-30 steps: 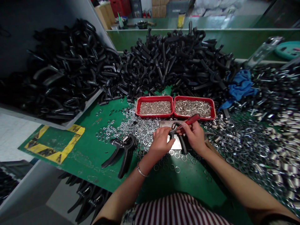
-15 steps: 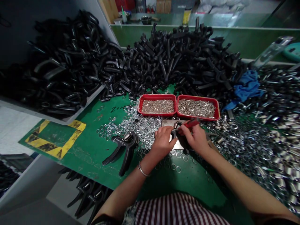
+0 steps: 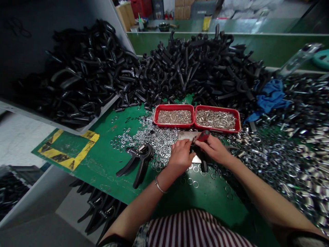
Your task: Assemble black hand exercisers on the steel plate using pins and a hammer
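My left hand (image 3: pixel 180 157) grips a black plastic hand-grip handle (image 3: pixel 203 161) above a flat steel plate (image 3: pixel 186 136). My right hand (image 3: pixel 214 149) holds a red-handled tool (image 3: pixel 204 136), its tip hidden by my fingers near the handle's metal end. Just left of my left hand lies a black hand grip strengthener (image 3: pixel 138 161) with a small steel spring. Loose steel washers (image 3: pixel 154 139) are scattered around the plate and beneath both hands.
Two red trays (image 3: pixel 173 110) of small steel parts stand just beyond the plate. Heaps of black handles (image 3: pixel 185 72) rise behind them, with a blue cloth (image 3: pixel 269 97) and a mass of metal rings and sleeves (image 3: pixel 282 151) to the right. The green mat's edge drops away at the left.
The red-handled tool has swung left and now sits closer to my right hand. The head view has shifted slightly, and the trays and piles sit a little differently in the picture.
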Demonstrator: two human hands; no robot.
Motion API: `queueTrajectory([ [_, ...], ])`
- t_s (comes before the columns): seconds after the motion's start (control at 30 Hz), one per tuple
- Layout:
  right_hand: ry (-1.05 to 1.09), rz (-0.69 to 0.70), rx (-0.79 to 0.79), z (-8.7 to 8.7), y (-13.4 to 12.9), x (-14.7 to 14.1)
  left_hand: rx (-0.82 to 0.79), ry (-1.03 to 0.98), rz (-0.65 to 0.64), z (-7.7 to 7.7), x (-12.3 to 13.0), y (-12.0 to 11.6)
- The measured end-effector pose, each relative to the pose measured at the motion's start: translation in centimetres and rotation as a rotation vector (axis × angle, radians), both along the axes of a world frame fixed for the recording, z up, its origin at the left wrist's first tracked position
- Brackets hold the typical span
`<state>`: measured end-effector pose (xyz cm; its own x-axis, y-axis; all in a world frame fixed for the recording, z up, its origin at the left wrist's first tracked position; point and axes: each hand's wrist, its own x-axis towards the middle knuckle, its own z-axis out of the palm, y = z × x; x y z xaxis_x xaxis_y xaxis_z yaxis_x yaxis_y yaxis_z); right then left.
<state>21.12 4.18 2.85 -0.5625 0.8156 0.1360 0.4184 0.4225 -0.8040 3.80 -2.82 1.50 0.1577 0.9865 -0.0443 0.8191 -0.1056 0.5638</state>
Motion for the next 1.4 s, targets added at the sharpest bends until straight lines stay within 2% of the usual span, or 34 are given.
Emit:
queueTrajectory([
  [0.13,0.141,-0.013,-0.116,1.8,-2.2,1.2,0.034,0.045,-0.011,0.5,1.0,-0.2],
  [0.2,0.289,-0.102,-0.161,3.1,-3.3,2.4,0.050,0.101,-0.011,0.7,1.4,0.0],
  [0.27,0.363,-0.239,-0.137,3.8,-3.5,4.5,0.054,0.157,-0.011,0.7,1.7,0.2],
  [0.3,0.325,-0.301,-0.105,3.7,-3.2,5.9,0.055,0.178,-0.007,0.6,1.9,0.2],
  [0.37,0.079,-0.383,0.003,2.6,-2.1,9.4,0.051,0.209,0.025,0.5,2.2,0.0],
  [0.47,-0.328,-0.381,0.217,0.0,-0.6,15.1,0.031,0.238,0.088,0.9,2.2,-0.9],
  [0.53,-0.445,-0.368,0.374,-0.7,-0.2,17.9,0.040,0.240,0.074,2.0,1.3,-1.4],
  [0.6,-0.484,-0.371,0.502,-0.1,-0.1,18.7,0.087,0.236,-0.013,3.8,-0.4,-0.8],
  [0.67,-0.449,-0.350,0.551,1.3,0.6,16.9,0.157,0.260,-0.106,5.6,-2.5,1.4],
  [0.77,-0.347,-0.167,0.500,3.3,3.2,10.1,0.208,0.413,-0.107,7.2,-5.5,7.2],
  [0.83,-0.415,-0.015,0.518,4.0,5.6,4.1,0.130,0.552,-0.098,7.2,-7.0,11.1],
  [0.9,-0.484,0.089,0.546,4.0,8.1,-1.4,0.086,0.614,-0.082,6.6,-7.9,13.7],
  [1.0,-0.589,0.186,0.563,3.3,10.9,-7.0,0.087,0.643,-0.081,5.2,-8.7,14.8],
  [1.1,-0.654,0.209,0.554,2.1,12.4,-9.0,0.111,0.644,-0.087,3.9,-9.1,14.3],
  [1.23,-0.684,0.207,0.531,1.0,12.9,-9.0,0.131,0.618,-0.073,2.9,-9.5,14.4],
  [1.33,-0.666,0.183,0.519,0.8,12.8,-8.7,0.123,0.601,-0.059,3.0,-9.5,14.8],
  [1.4,-0.641,0.158,0.505,0.7,12.6,-8.7,0.145,0.586,-0.053,3.7,-9.2,14.2],
])
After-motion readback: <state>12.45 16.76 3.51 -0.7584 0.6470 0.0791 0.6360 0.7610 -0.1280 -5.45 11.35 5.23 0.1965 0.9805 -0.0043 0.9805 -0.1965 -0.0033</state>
